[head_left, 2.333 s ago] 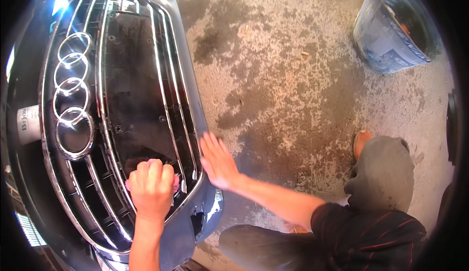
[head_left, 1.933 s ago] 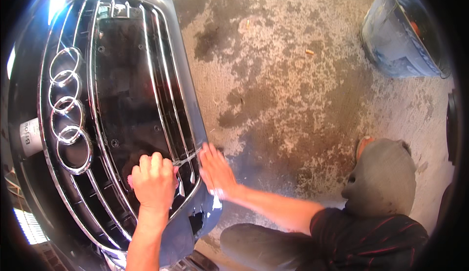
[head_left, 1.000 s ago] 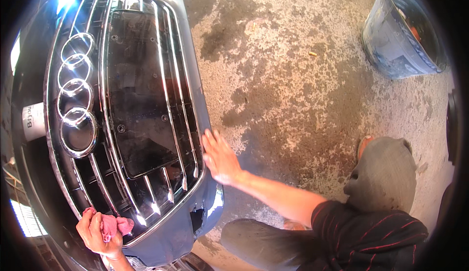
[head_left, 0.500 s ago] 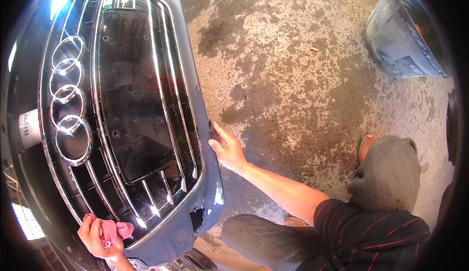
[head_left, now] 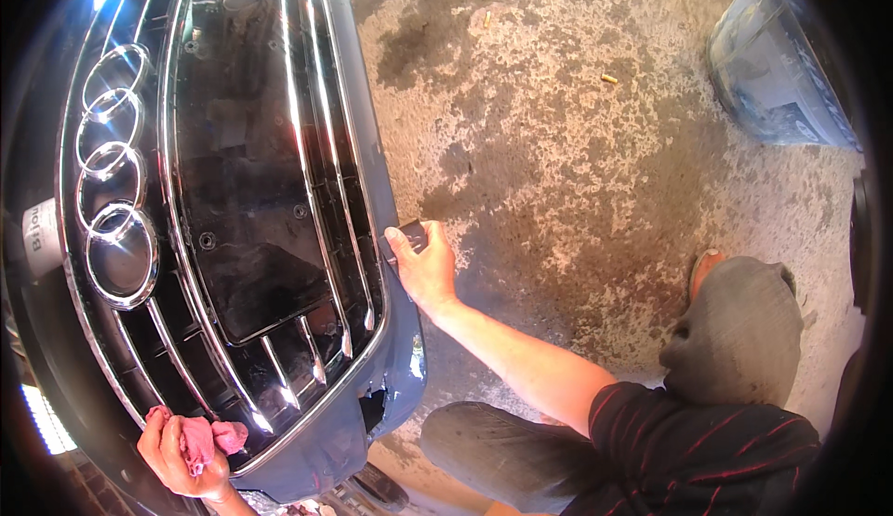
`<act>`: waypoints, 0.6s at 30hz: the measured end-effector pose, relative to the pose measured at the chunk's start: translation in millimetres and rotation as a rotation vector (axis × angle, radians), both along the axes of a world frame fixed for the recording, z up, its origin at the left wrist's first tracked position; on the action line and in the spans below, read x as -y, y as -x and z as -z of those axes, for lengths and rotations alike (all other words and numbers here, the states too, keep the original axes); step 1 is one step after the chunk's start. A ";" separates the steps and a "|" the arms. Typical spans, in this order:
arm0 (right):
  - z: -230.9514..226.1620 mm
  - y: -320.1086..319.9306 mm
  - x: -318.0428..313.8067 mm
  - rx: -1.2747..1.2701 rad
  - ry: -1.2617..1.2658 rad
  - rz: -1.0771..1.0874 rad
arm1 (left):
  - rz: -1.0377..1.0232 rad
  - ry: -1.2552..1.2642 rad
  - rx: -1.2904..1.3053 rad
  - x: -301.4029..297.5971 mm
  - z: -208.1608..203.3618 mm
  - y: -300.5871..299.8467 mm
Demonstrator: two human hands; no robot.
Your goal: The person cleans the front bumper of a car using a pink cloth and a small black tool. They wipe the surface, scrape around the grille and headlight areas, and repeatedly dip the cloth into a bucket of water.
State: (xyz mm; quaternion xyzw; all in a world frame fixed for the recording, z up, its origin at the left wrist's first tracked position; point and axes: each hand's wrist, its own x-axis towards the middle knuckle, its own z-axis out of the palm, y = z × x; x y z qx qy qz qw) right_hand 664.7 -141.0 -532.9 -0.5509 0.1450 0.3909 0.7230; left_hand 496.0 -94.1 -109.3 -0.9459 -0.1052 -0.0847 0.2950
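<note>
A grey car bumper (head_left: 395, 348) with a black grille and chrome bars (head_left: 296, 97) fills the left side. Near its lower left corner my left hand (head_left: 181, 455) is closed around a crumpled pink cloth (head_left: 197, 443), resting against the grille frame. My right hand (head_left: 426, 265) grips a small dark flat piece (head_left: 415, 233), partly hidden by the fingers, at the bumper's right edge. Its exact kind cannot be made out. The thumb lies against the bumper's edge.
Chrome linked rings (head_left: 123, 255) sit on the grille, and a pale label (head_left: 43, 237) is beyond them. A jagged hole (head_left: 374, 409) opens in the bumper's lower corner. A grey-blue bucket (head_left: 777, 79) stands at the far right on the stained concrete floor (head_left: 558, 162).
My right hand has shifted slightly up, and more of the dark piece shows. The bumper and my left hand with the cloth appear a little farther left in the view.
</note>
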 end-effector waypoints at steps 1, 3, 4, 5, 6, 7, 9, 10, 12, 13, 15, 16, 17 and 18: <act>-1.5 5.4 -1.9 0.058 0.079 -0.004 | 0.005 -0.002 0.001 -0.7 0.6 0.7; -6.4 10.6 -4.7 0.175 0.232 -0.015 | 0.013 -0.010 0.003 -2.5 0.4 2.5; -5.3 12.2 0.0 0.163 0.250 -0.115 | 0.008 -0.012 0.002 -2.8 0.4 3.8; -3.7 11.7 2.7 0.149 0.242 -0.157 | 0.004 -0.014 0.003 -2.4 0.6 4.7; -1.8 11.0 4.7 0.134 0.234 -0.198 | 0.000 -0.015 0.005 -2.7 0.9 5.5; 0.2 10.3 7.0 0.120 0.227 -0.240 | 0.005 -0.011 0.005 -4.0 1.3 6.2; -3.0 8.7 12.6 -0.004 0.073 -0.165 | 0.006 -0.021 -0.003 0.9 -2.6 2.4; -3.5 9.0 14.8 -0.067 -0.004 -0.128 | 0.001 -0.022 -0.009 3.2 -4.5 0.8; 1.5 9.8 21.5 -0.049 -0.011 -0.058 | 0.005 0.002 -0.010 -1.2 -1.7 1.5; 3.5 10.4 24.5 -0.040 -0.015 -0.023 | 0.012 0.001 -0.008 -2.7 0.0 2.0; -13.2 3.7 31.7 -0.003 -0.004 -0.056 | 0.018 -0.022 -0.011 -0.7 -1.2 0.4; -18.8 2.4 32.9 -0.012 -0.011 -0.088 | 0.015 -0.039 -0.017 2.5 -3.6 -1.4; -19.9 0.9 35.9 -0.012 -0.001 -0.112 | 0.020 -0.039 -0.014 0.0 -1.9 -0.3; -18.2 1.6 37.6 -0.029 -0.003 -0.141 | 0.025 -0.039 -0.011 -2.4 -0.2 0.9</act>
